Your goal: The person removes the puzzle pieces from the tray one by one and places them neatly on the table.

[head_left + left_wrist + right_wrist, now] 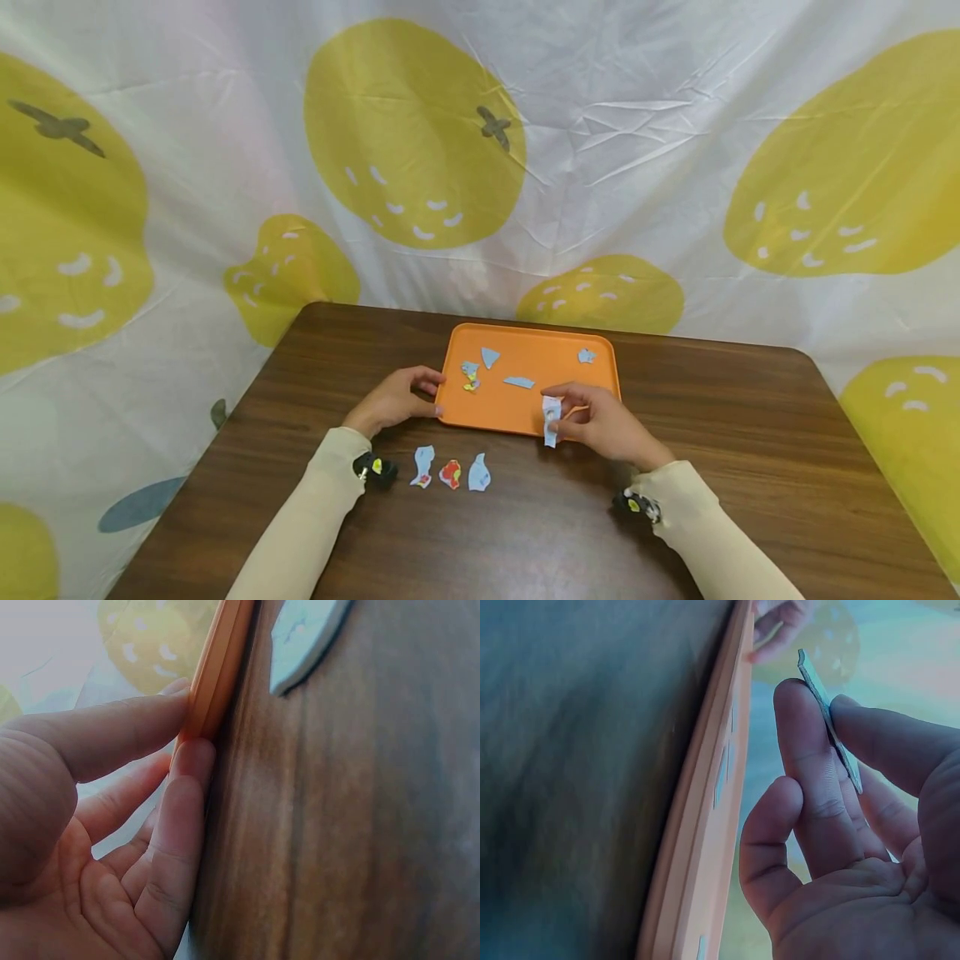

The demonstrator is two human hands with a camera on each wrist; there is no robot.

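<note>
My right hand (603, 423) pinches a thin, strip-shaped light-blue puzzle piece (551, 421) between thumb and fingers, above the front edge of an orange tray (480, 410). The right wrist view catches this piece (829, 720) nearly edge-on, between thumb and fingertips. At the tray's left side, my left hand (395, 400) touches the rim (214, 682) with thumb and fingertips spaced along it. Several pieces lie in the tray: a triangle (490, 357), a strip (519, 382), a yellow-marked one (470, 377) and a small one (586, 356) at the far right.
Three pieces lie in a row on the brown table (540, 533) in front of the tray: a wavy blue one (423, 465), a red one (451, 474) and a pointed blue one (479, 472). A fruit-print curtain (600, 150) hangs behind the table.
</note>
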